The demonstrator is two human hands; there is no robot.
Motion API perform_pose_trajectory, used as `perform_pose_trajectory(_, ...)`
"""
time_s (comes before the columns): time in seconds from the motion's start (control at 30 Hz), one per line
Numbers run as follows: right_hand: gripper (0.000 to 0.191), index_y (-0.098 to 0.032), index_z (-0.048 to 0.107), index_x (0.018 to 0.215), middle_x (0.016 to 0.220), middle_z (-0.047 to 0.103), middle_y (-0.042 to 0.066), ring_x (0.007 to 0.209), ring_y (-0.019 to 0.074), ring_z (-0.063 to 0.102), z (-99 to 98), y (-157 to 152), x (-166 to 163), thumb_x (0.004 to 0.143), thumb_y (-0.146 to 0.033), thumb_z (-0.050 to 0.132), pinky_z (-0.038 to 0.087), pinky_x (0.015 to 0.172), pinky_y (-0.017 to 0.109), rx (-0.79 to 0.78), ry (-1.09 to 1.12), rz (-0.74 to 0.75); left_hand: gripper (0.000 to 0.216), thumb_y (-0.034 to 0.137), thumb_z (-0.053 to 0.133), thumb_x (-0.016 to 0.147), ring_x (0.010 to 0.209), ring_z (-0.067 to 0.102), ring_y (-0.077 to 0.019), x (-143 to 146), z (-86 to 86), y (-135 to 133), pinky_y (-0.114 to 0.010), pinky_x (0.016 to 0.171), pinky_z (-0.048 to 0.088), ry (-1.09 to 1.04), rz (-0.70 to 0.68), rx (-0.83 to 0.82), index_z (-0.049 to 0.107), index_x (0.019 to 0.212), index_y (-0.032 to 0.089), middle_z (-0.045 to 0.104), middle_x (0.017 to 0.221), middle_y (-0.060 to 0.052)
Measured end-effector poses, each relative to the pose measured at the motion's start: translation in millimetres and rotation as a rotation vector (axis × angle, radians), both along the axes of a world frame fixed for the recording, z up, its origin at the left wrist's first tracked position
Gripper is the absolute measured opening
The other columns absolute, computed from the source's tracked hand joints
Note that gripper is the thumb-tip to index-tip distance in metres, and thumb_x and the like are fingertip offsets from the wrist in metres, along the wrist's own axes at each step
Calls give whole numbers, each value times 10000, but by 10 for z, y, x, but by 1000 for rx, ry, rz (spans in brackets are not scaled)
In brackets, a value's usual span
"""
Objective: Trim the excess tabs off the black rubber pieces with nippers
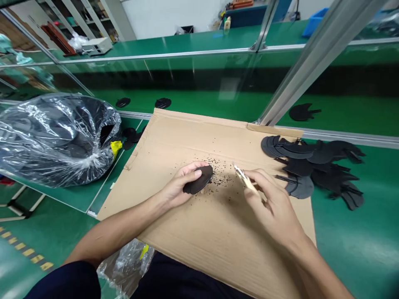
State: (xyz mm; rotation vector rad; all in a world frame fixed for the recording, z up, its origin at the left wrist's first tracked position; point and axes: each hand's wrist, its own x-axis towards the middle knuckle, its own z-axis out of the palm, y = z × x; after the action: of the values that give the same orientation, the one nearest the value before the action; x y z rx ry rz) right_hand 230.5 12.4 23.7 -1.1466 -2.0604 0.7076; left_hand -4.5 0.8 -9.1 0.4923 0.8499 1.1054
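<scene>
Left hand [179,187]: fingers curled round a black disc [199,179], held tilted at mid-cardboard [202,249].
Right hand [274,207]: pinched shut on a small blade [241,174], tip near the disc, apart from it.
Crumbs [222,167]: black, scattered beside the disc.
Pile [311,166]: black pieces, right.
Technique: probably brace the disc and cut away from fingers.

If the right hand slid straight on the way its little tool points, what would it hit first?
Probably the scattered black crumbs on the cardboard sheet; the line seems to pass just beyond the black oval piece in the left hand.
</scene>
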Motion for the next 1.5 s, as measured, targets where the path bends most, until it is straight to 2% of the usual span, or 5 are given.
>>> perform_pose_trajectory(0.17,208,-248,624,1155,998,651,56,868,213,639,10,-95,-71,962,-302,567,542,719,337,-164,90,123,428,335,901,652,527,521,-48,5,29,14,-177,474,441,-43,-25,-1,682,976,162,663,810,10)
perform_pose_trajectory(0.33,275,-233,627,1200,1046,680,88,945,230,662,-24,-131,-97,925,-240,639,571,810,370,7,116,164,448,331,924,625,524,523,-46,14,46,13,-170,471,442,-66,-12,-22,683,959,156,673,804,4)
perform_pose_trajectory(0.53,349,-232,643,1247,1002,742,86,872,225,704,-80,-124,-112,901,-252,684,592,770,359,128,113,184,427,328,893,669,566,561,-65,8,4,0,-169,479,448,-25,-16,4,678,999,165,679,830,-4)
perform_pose_trajectory(1.07,358,-219,668,1290,973,744,80,824,209,707,-113,-121,-76,931,-222,671,593,734,348,93,91,211,509,344,927,639,506,561,-45,-1,-10,7,-152,466,457,-39,-19,25,641,1016,158,678,772,18)
perform_pose_trajectory(1.5,296,-198,676,1249,980,762,79,839,198,720,-62,-121,-72,957,-190,630,596,752,331,222,-20,152,422,275,890,680,534,599,-52,-12,25,2,-151,534,509,-21,32,8,642,1002,161,697,787,16)
